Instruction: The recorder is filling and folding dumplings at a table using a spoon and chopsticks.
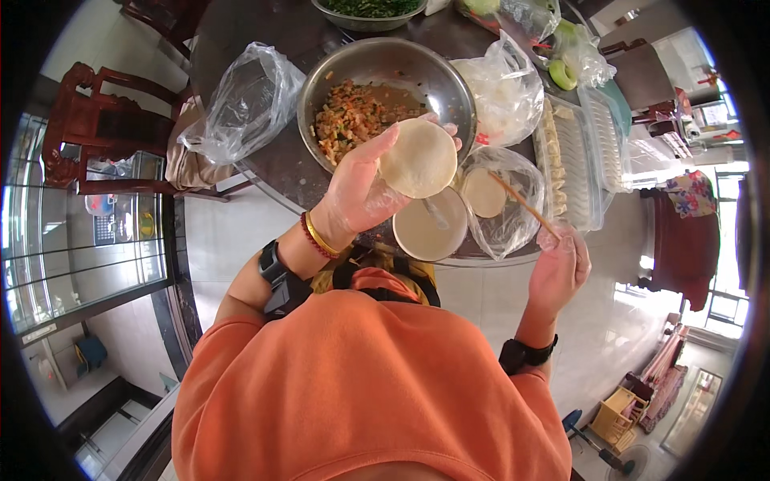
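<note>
A round dough wrapper (419, 159) lies flat on my left hand (367, 192), held with the thumb at its edge. That hand is over the near rim of a large steel bowl (313, 123). Chopped orange, white and green filling (349, 114) is heaped on the bowl's left side. My right hand (561, 264) grips wooden chopsticks (523, 205) by one end. Their tips point left over a clear plastic bag (511, 231) that holds more round wrappers (484, 193). Below the left hand stands a small pale bowl (430, 234); its contents are unclear.
Plastic trays (574, 159) with rows of dumplings stand at the table's right. A crumpled clear bag (252, 102) lies left of the steel bowl, a knotted white bag (505, 90) right of it. Behind is a basin of chopped greens (370, 21). A wooden chair (114, 129) stands at left.
</note>
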Available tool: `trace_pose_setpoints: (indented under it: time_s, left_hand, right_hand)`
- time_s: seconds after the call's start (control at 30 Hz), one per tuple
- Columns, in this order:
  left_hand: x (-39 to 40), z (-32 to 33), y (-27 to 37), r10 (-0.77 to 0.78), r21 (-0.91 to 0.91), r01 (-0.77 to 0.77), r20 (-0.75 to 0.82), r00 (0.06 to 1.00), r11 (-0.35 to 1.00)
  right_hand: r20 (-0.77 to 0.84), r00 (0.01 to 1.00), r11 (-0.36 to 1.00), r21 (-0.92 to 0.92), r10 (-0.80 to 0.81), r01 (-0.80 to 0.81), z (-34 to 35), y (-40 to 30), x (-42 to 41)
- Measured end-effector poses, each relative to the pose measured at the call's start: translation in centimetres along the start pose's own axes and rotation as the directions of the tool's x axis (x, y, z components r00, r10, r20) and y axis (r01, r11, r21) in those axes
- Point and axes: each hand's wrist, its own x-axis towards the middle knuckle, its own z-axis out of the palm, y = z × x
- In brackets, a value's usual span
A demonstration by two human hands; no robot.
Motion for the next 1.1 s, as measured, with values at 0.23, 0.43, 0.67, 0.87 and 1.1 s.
trace_pose_setpoints:
  time_s: [0.23,0.43,0.67,0.87,1.1]
  left_hand:
    - [0.6,0.7,-1.3,-0.052,0.032,0.051,0.046,0.998,0.998]
    - [0.7,-0.2,-0.8,0.027,-0.008,-0.027,0.026,0.999,1.0]
    - [0.8,0.6,-1.2,0.006,-0.005,-0.005,0.019,1.0,1.0]
    - [0.9,0.3,-0.4,0.053,-0.065,-0.053,0.005,0.999,0.996]
    - [1.0,0.6,-0.7,0.044,-0.132,-0.038,0.039,0.998,0.991]
  right_hand:
    - [0.419,0.806,0.732,-0.369,-0.419,0.573,5.5,1.7,1.6]
    - [0.467,0.71,0.571,-0.423,-0.527,0.703,3.6,2.3,-0.5]
    - [0.511,0.679,0.576,-0.372,-0.528,0.728,5.1,1.9,1.0]
    - [0.471,0.721,0.614,-0.389,-0.508,0.686,3.1,2.2,-0.9]
    - [0.271,0.897,0.826,-0.364,-0.35,0.431,3.1,2.5,-0.9]
